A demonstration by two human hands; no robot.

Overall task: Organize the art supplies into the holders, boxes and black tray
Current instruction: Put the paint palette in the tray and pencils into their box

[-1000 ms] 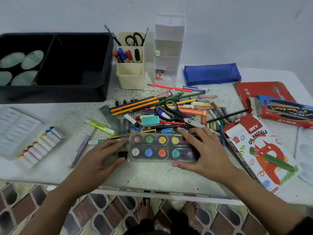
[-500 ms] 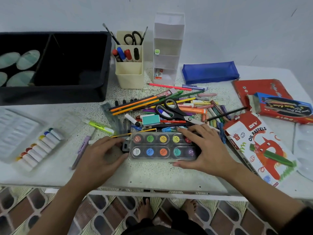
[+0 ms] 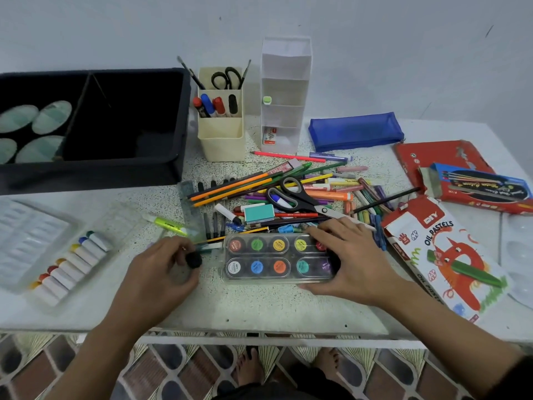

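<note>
A clear case of round poster-paint pots lies on the table near the front edge. My right hand grips its right end, fingers over the top and thumb at the near side. My left hand, just left of the case, pinches a small round black object. Behind the case is a pile of pencils, markers and crayons with black-handled scissors on top. The black tray stands at the back left. Beside it are a cream holder with markers and scissors, and a white tiered holder.
A clear tray of paint tubes lies at the left. An oil pastels box, a red box, a blue brush box and a white palette crowd the right. A blue pouch lies at the back.
My left hand has come off the case's left end and drawn back a little, now pinching the small black object. My right hand stays on the case.
</note>
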